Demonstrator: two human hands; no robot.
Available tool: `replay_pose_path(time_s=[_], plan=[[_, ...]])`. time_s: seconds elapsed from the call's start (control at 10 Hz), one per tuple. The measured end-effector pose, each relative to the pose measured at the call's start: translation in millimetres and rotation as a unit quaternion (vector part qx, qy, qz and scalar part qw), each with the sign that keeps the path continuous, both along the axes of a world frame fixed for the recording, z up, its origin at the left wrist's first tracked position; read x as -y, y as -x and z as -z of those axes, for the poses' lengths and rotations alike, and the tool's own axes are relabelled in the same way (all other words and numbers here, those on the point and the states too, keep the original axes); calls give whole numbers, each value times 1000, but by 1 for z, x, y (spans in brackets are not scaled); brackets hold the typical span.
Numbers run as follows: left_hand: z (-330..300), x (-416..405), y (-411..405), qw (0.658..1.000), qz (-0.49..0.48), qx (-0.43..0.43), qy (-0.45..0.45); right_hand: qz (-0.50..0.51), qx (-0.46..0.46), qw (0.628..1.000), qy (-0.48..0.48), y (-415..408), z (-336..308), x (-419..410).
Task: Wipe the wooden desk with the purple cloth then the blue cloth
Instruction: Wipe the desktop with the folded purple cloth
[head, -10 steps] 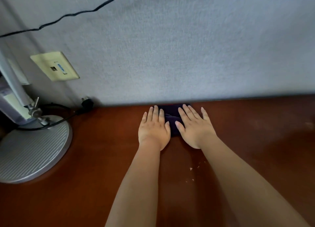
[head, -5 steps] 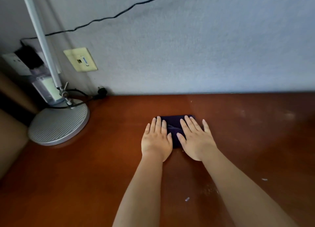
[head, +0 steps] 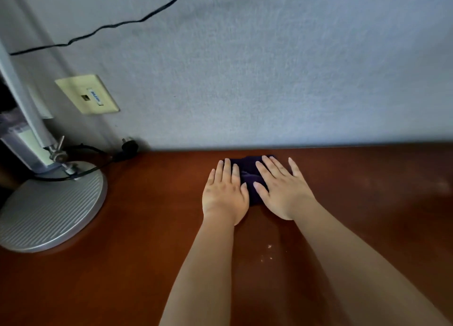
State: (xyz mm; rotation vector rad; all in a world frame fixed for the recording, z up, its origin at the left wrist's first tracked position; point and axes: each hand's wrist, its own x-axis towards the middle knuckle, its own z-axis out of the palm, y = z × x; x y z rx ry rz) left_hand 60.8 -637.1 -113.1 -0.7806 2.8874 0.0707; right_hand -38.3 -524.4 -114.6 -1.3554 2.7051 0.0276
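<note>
A dark purple cloth [head: 250,178] lies folded on the reddish-brown wooden desk [head: 147,227], close to the wall at the desk's far edge. My left hand [head: 224,193] presses flat on its left part with straight fingers. My right hand [head: 282,188] presses flat on its right part, fingers spread. Most of the cloth is hidden under both palms. No blue cloth is in view.
A lamp with a round silver base [head: 49,210] and slanted pole [head: 22,100] stands at the left. Black cables [head: 98,159] run from it to the wall. A cream wall plate [head: 87,94] sits above. Pale crumbs [head: 268,249] dot the desk between my forearms.
Both hands have pushed the purple cloth away from me, from mid-desk back up to the wall edge. The view has shifted with them.
</note>
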Motion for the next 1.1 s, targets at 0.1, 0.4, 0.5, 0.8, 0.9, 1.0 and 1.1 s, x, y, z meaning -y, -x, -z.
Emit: replay_pose_path(time_s=[0.1,0.4,0.5,0.8,0.9,1.0,1.1], plan=[[0,13,20,1000,7,0,5,14,-2,1000,-4,17,-1,12],[-1,17,32,1000,22,7,2,66,19,998,-5,18,1,11],[-1,6,20,1000,21,5,-3,69,22,997,0,5,1,1],[0,-45,-43,1000,-4,3,-7,52,29,998,11,-55,1,-47],[0,-61,-65,1000,-10,4,-4,42,32,999,5,-74,0,-61],[0,-76,-86,1000,-16,4,-8,34,32,999,-1,-94,-1,-73],[-1,-81,-103,1000,-14,8,-6,33,38,999,-4,-109,0,-79]])
